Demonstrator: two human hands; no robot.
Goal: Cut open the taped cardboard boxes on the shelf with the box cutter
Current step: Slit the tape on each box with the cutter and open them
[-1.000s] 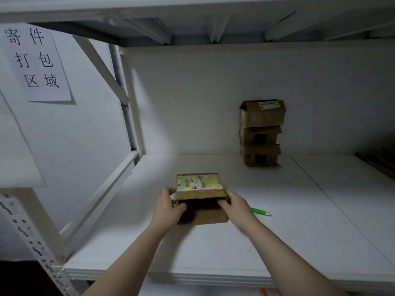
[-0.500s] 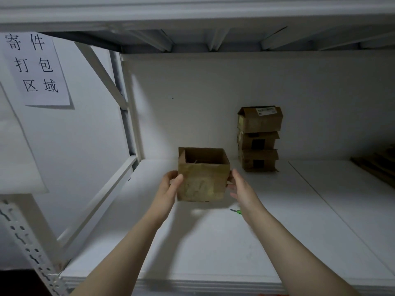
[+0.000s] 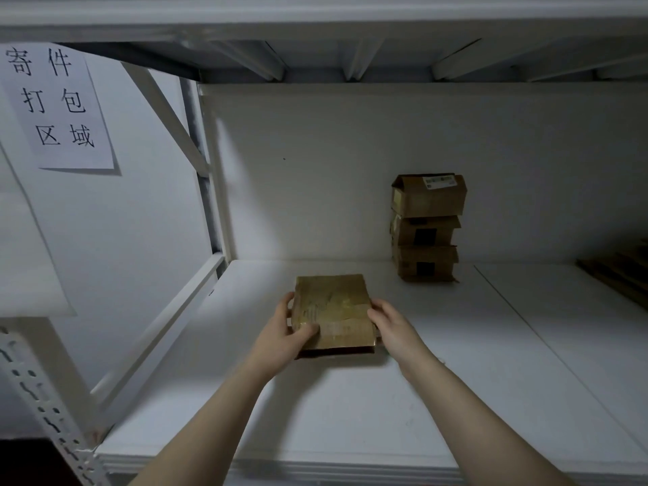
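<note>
Once held aloft open-mouthed, lowered cardboard box onto shelf, taped face up; gripped its sides with left hand and right hand, fingers curled; probably readied for cutting.

Along the front edge of the white shelf board you can pass freely; three stacked brown cardboard boxes block its back edge.

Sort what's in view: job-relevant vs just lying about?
Job: held box, gripped by left hand and right hand; stack of three boxes at the back wall; shelf board. Box cutter not in view.
Lying about: paper sign; brown flat pieces at far right, unclear what.
</note>
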